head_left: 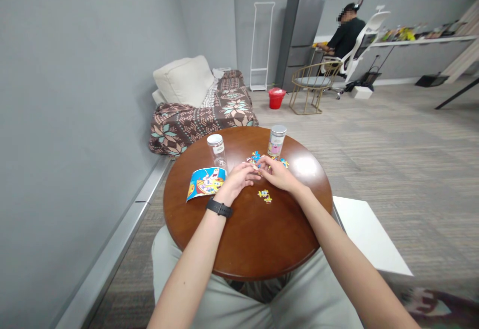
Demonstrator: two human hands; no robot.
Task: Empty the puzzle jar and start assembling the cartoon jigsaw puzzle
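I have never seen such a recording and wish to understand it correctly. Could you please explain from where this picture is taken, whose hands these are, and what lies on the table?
No machine: these are a seated person's bare left hand and right hand. The one picture comes from a camera on that person's head, looking forward and down. The glossy, round brown table bears small, colourful jigsaw pieces, a small yellow group of pieces nearer the person, a curved, mostly blue cartoon sheet, a clear, white-lidded cylindrical jar and a labelled, grey-lidded cylindrical jar. Both hands are close together at the pieces; whether one is held, I cannot tell.
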